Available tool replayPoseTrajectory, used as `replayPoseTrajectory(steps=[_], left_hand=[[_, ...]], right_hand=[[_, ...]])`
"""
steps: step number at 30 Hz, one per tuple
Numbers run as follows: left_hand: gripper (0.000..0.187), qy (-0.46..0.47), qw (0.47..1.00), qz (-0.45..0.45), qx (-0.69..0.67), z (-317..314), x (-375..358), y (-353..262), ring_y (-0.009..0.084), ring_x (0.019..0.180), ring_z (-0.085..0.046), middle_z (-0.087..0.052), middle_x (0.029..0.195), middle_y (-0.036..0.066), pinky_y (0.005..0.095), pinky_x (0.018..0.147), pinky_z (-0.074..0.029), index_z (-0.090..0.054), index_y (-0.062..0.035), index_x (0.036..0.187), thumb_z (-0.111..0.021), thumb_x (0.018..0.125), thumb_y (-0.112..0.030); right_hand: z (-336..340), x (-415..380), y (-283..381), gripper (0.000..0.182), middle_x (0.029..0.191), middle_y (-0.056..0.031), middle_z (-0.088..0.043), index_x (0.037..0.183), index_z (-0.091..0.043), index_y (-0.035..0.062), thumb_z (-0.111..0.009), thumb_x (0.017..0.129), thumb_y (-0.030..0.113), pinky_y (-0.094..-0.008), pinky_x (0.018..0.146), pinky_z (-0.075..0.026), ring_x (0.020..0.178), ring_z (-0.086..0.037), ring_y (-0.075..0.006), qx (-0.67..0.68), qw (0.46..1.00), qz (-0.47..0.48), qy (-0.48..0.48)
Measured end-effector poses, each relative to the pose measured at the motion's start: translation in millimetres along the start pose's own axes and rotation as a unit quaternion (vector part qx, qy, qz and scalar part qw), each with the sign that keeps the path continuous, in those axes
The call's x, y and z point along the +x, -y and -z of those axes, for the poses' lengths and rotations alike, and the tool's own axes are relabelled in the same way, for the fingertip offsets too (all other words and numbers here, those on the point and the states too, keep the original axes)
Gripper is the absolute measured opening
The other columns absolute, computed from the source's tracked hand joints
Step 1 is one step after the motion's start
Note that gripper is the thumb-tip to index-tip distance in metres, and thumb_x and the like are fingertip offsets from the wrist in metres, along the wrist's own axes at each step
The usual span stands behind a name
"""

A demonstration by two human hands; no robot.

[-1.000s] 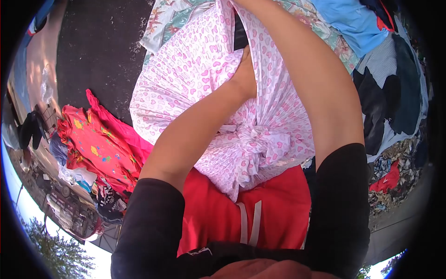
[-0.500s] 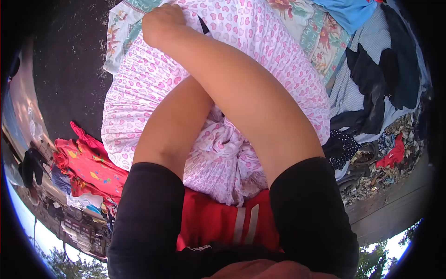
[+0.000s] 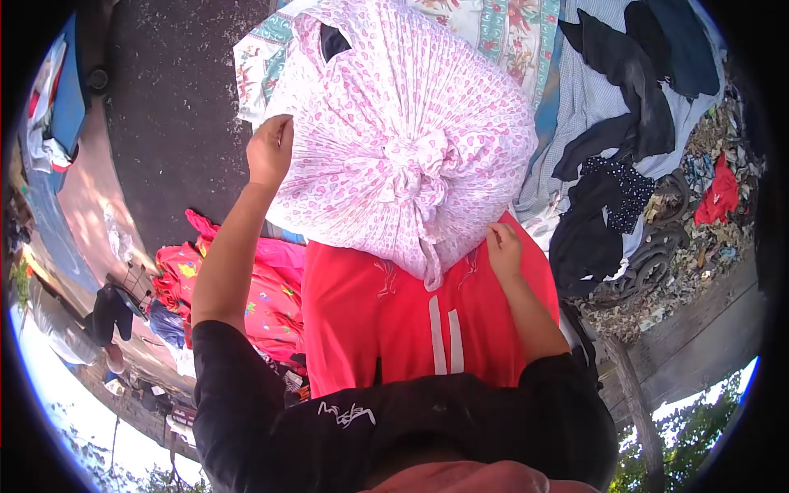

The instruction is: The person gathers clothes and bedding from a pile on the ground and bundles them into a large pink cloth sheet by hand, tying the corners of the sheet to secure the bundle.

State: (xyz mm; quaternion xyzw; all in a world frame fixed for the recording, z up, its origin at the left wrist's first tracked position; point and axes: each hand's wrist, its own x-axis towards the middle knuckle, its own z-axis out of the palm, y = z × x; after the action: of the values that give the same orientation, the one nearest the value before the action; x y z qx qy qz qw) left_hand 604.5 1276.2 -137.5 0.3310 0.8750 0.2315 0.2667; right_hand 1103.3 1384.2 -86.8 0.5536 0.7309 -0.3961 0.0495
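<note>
A large bundle of white cloth with pink hearts (image 3: 353, 189) lies before me, its corners gathered into a knot (image 3: 419, 168) in the middle. A gap near its far left edge shows something dark (image 3: 333, 41) inside. My left hand (image 3: 269, 154) is at the bundle's left edge, fingers curled in and tips together. At the near right edge is my right hand (image 3: 505, 249), its fingers also bent in a pinch. I cannot make out whether either pinch has cloth in it. The near end of the bundle rests against my red trousers (image 3: 353, 320).
Beneath the bundle's far side is a flowered cloth (image 3: 522, 41). Black garments (image 3: 625, 90) and a dotted dark cloth (image 3: 616, 189) lie right, beside scraps and litter (image 3: 699, 238). Red patterned clothing (image 3: 263, 308) is at left, along dark pavement (image 3: 173, 123). Another person's legs (image 3: 107, 316) show far left.
My arms were crossed over the bundle; now they are uncrossed and apart, one hand at each side. The knot shows in full. The view has shifted back, with more of my lap visible.
</note>
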Motion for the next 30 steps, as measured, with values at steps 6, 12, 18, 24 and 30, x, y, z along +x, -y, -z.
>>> replayPoseTrajectory(steps=[6,12,18,24,30], left_hand=[[0.018,0.082,0.960,-0.247,0.102,-25.5,-42.8,32.3,0.0311,0.109,-0.060,-0.066,0.113,0.009,0.0416,0.092,-0.048,-0.068,-0.0078,0.100,-0.069,0.084,-0.015],[0.039,0.261,0.889,-0.347,0.147,-39.4,-28.8,-7.4,0.0289,0.124,-0.051,-0.057,0.129,0.013,0.0454,0.110,-0.037,-0.059,-0.0056,0.124,-0.063,0.088,-0.017],[0.049,0.162,0.857,-0.375,0.314,-90.8,-57.8,16.0,0.0282,0.132,-0.043,-0.051,0.135,0.014,0.0453,0.115,-0.029,-0.048,-0.0060,0.136,-0.057,0.089,-0.014],[0.028,0.094,0.880,-0.413,0.215,-152.7,-44.2,83.6,0.0273,0.110,-0.052,-0.057,0.110,0.008,0.0457,0.102,-0.037,-0.058,-0.0099,0.112,-0.054,0.085,-0.016],[0.022,0.148,0.877,-0.342,0.304,-139.5,-49.9,57.6,0.0253,0.109,-0.055,-0.061,0.109,0.007,0.0397,0.092,-0.042,-0.059,-0.0118,0.106,-0.054,0.085,-0.015]], right_hand=[[-74.6,23.7,52.9,0.013,0.099,-0.0095,-0.063,0.089,-0.067,0.0026,-0.065,0.082,0.013,-0.0420,0.088,-0.045,0.098,-0.058,-0.0307,-0.108,0.982,0.147,-0.053],[-95.3,35.2,72.1,0.032,0.110,-0.0185,-0.057,0.103,-0.064,-0.0007,-0.066,0.074,0.011,-0.0495,0.095,-0.040,0.109,-0.051,-0.0371,-0.199,0.960,0.185,-0.061],[-118.8,55.2,69.3,0.040,0.114,-0.0244,-0.057,0.114,-0.060,-0.0038,-0.060,0.075,0.008,-0.0509,0.094,-0.040,0.107,-0.050,-0.0430,-0.198,0.964,0.177,-0.027],[-149.3,83.5,44.6,0.041,0.112,-0.0207,-0.062,0.114,-0.063,-0.0002,-0.060,0.077,0.015,-0.0489,0.092,-0.040,0.108,-0.053,-0.0400,-0.122,0.959,0.246,-0.076],[-163.1,80.4,33.2,0.035,0.103,-0.0229,-0.068,0.105,-0.069,0.0035,-0.058,0.078,0.021,-0.0488,0.085,-0.048,0.097,-0.063,-0.0411,-0.147,0.982,0.118,0.027]])
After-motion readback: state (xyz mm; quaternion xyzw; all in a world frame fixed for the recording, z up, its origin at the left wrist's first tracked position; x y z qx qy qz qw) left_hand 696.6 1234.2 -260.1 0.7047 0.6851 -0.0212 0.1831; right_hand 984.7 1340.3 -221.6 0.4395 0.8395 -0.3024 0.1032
